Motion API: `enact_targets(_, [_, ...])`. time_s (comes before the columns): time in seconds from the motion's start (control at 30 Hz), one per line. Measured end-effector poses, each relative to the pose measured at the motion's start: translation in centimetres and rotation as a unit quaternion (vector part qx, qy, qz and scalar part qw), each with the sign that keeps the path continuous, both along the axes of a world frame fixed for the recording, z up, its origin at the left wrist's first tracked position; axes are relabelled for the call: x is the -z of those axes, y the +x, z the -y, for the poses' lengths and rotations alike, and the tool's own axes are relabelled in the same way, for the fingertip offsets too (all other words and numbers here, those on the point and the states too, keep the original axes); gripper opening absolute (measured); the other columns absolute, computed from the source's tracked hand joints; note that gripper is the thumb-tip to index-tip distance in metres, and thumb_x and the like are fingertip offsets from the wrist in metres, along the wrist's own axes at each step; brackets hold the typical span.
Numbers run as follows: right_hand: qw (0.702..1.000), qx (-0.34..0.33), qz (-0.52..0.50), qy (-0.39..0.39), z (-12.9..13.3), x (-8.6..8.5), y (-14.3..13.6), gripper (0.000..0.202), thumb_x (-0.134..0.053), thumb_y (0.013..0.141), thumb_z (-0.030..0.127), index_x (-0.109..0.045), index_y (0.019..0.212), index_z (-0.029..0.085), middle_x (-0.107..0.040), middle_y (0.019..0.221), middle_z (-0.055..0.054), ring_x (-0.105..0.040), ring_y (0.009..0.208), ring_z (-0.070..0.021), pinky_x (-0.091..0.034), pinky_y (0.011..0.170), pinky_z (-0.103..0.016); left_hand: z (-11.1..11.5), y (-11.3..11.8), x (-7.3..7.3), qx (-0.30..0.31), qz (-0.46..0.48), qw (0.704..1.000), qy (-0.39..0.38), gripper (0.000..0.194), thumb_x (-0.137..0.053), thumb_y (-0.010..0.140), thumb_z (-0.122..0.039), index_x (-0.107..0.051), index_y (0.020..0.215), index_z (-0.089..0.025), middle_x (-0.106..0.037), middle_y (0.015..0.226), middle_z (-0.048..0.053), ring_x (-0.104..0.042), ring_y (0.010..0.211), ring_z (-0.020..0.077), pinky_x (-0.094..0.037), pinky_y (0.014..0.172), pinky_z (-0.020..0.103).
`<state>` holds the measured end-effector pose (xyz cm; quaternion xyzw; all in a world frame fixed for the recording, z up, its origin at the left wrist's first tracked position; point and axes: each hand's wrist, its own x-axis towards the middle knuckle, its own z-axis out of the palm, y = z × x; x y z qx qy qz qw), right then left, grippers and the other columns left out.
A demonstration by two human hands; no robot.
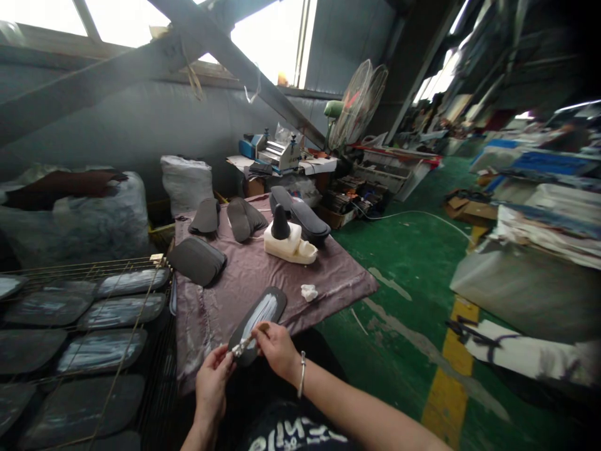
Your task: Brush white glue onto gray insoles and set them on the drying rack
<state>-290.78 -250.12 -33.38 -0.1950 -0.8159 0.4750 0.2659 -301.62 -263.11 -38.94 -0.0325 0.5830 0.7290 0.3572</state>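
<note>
A dark grey insole-shaped piece (277,299) lies at the near edge of the cloth-covered table, with whitish streaks down its middle. Over its near end, my right hand (279,352) pinches a thin, brush-like stick (248,340) whose lower end is clumped with white. My left hand (212,376) has its fingertips closed at that white end; whether they grip the stick or the insole's edge is unclear. Beyond the piece stands a cream plastic container (288,245) with a dark cone (280,223) on top. A crumpled white lump (308,292) sits to the right.
Stacks of dark insoles (197,260) line the far side of the table (338,279). On the left, a wire rack (154,258) bears several streaked insoles (103,351). Behind are a small blue roller machine (277,153) and a fan (359,103). Green floor (399,250) extends right.
</note>
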Motion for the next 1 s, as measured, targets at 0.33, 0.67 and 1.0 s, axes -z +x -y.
enact_targets(0.33, [0.992,0.052,-0.005,-0.118,-2.3,1.3,-1.3,0.037,-0.044,0.09,0.047,-0.054,0.071,0.017,-0.057,0.06,0.0,-0.056,0.046,-0.0115,-0.045,0.043,-0.02,0.1,-0.1,0.6,0.006,-0.011,1.0,0.005,0.044,-0.079,0.053,-0.028,-0.063,0.092,-0.012,-0.067,0.085,0.006,-0.063,0.075,0.0153,-0.051,0.065,0.024])
enact_targets(0.67, [0.993,0.1,0.009,-0.067,-2.8,1.2,-2.8,0.033,-0.044,0.091,0.038,-0.053,0.067,0.017,-0.058,0.056,0.0,-0.056,0.044,-0.0109,-0.043,0.042,-0.019,-0.2,-0.1,0.7,-0.005,-0.009,1.0,0.001,0.044,-0.08,0.052,-0.026,-0.063,0.09,-0.012,-0.066,0.084,0.005,-0.062,0.075,0.0149,-0.051,0.065,0.024])
enact_targets(1.0, [0.978,0.142,-0.02,0.153,-9.0,-0.6,-0.9,0.023,-0.041,0.093,0.029,-0.058,0.084,0.016,-0.062,0.078,-0.007,-0.06,0.074,-0.0184,-0.049,0.068,-0.029,-0.1,-0.1,1.4,-0.003,0.002,1.0,-0.008,0.05,-0.082,0.05,-0.03,-0.062,0.093,-0.014,-0.065,0.088,0.005,-0.061,0.081,0.0151,-0.051,0.066,0.021])
